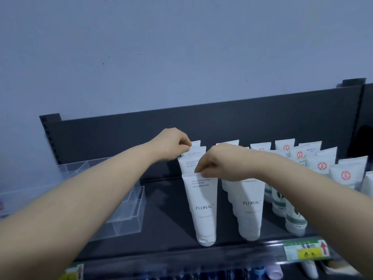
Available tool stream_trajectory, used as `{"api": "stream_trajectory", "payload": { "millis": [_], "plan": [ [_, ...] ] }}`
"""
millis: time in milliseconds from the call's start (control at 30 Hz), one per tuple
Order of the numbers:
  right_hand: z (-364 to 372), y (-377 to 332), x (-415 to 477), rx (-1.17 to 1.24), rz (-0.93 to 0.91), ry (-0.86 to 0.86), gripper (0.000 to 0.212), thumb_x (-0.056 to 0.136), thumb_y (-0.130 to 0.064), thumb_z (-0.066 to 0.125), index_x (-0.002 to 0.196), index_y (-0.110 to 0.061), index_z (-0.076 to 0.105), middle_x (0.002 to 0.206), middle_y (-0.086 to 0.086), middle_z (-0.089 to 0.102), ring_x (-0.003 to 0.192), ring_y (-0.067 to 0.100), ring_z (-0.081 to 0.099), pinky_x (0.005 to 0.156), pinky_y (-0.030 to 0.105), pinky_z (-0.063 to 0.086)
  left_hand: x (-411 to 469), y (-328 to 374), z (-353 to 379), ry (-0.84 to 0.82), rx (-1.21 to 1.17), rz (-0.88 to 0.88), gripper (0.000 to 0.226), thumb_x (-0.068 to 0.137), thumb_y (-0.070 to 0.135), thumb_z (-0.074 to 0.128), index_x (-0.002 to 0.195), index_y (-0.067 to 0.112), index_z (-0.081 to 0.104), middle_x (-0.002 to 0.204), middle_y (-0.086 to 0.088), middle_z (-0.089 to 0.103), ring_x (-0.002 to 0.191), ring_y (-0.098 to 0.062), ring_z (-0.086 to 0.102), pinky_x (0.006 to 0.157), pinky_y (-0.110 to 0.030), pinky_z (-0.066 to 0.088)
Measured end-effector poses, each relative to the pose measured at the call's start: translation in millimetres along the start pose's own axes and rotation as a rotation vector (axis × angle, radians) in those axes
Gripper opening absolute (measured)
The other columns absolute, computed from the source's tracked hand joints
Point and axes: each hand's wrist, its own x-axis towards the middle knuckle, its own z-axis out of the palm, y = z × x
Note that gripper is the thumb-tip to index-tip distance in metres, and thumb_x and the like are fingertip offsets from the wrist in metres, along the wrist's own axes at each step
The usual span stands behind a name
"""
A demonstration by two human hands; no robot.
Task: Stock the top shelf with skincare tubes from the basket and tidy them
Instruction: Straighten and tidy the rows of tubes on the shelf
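Pinching the crimped top of the front tube (202,203), the right hand (222,164) sits at frame centre. Just up-left, the left hand (171,142) pinches a rear tube (195,144), likely to line them up straight.

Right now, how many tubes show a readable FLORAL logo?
2: the left row's front tube and the neighbouring row's front tube to its right; tubes behind may hide theirs.

Four white FLORAL tubes (202,209) stand in the left row, one behind another. The next row's number is hidden behind a wrist. Five red-emblem tubes (322,165) show, and at least two green-leaf tubes (293,217). I count at least two clear acrylic boxes (129,211) and two shelf labels (304,252).
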Motion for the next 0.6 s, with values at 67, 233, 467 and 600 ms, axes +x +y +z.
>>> {"api": "stream_trajectory", "payload": {
  "millis": [67,233,467,600],
  "plan": [
    [-8.0,7.6,-3.3,0.055,0.062,0.05,0.029,0.097,-0.034,0.045,0.122,-0.032,0.061,0.12,-0.013,0.063,0.109,0.01,0.056,0.092,0.026,0.044,-0.6,3.8,-0.6,-0.012,-0.045,-0.011,0.024,0.09,0.026,0.059,0.111,0.02,0.07,0.112,0.008,0.068,0.101,-0.011,0.062,0.087,-0.025,0.049],
    [-15.8,44.0,-10.2,-0.108,0.238,0.254,0.035,0.1,-0.021,0.037,0.128,-0.035,0.053,0.129,-0.013,0.059,0.115,0.016,0.056,0.092,0.035,0.049,-1.3,3.2,6.7,-0.158,0.007,-0.069,0.034,0.084,0.025,0.07,0.118,0.02,0.067,0.112,0.006,0.067,0.105,-0.014,0.062,0.092,-0.026,0.05],
    [-3.7,56.5,-7.6,-0.101,0.246,0.227,0.04,0.097,-0.015,0.037,0.126,-0.038,0.052,0.125,-0.011,0.06,0.11,0.017,0.058,0.088,0.039,0.052,-5.3,13.9,8.3,-0.172,-0.161,-0.06,0.015,0.083,0.012,0.07,0.096,0.017,0.075,0.088,0.005,0.071,0.079,-0.019,0.071,0.078,-0.028,0.06],
    [-2.4,55.9,-4.8,-0.101,0.233,0.218,0.037,0.099,-0.02,0.035,0.127,-0.036,0.053,0.129,-0.01,0.058,0.116,0.017,0.055,0.09,0.039,0.05,-7.9,17.5,6.1,-0.221,-0.2,-0.057,0.012,0.079,0.013,0.071,0.088,0.02,0.077,0.088,0.004,0.074,0.084,-0.02,0.074,0.078,-0.031,0.061]
  ]
}}
